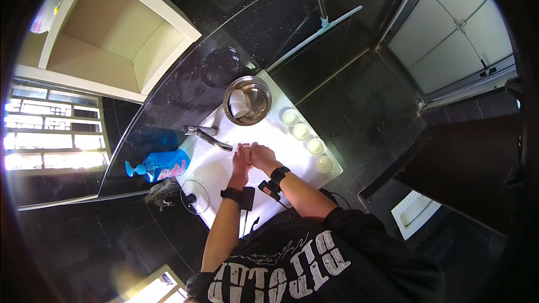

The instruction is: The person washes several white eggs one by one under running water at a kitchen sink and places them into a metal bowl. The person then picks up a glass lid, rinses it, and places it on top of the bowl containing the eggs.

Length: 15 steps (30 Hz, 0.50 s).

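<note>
Over the white washbasin (219,168), my left hand (239,167) and my right hand (263,158) meet around a small pale cup-like object (247,154). My fingers and the glare hide most of it. The spout of the chrome faucet (214,142) ends just left of my fingertips. Beyond my hands, a stainless steel bowl (266,101) sits at the basin's far corner with white cups (238,104) lying in it. Several white cups (316,147) stand in a row along the basin's right edge.
A blue pump soap bottle (166,165) lies tilted at the basin's left corner. Near it are a glass lid (195,197) and a grey scrubber (163,193). An open shelf cabinet (113,21) juts in at upper left. A floor squeegee (324,25) leans beyond the bowl.
</note>
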{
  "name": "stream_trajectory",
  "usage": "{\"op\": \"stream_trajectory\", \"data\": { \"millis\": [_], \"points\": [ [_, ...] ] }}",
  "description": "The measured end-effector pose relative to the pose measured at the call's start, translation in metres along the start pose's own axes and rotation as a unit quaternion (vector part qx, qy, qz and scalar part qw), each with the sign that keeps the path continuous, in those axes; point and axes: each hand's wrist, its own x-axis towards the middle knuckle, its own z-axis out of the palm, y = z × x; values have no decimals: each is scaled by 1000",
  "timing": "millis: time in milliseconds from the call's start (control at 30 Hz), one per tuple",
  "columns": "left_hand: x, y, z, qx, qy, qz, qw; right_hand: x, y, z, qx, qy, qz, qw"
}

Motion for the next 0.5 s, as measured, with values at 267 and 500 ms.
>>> {"op": "stream_trajectory", "data": {
  "millis": [267,500],
  "points": [
    [5,-4,-19,103,59,-6,993,5,-3,-9,116,-93,-70,986],
    [-9,-9,-15,260,-3,165,951,-4,-4,-25,371,-169,118,905]
  ]
}}
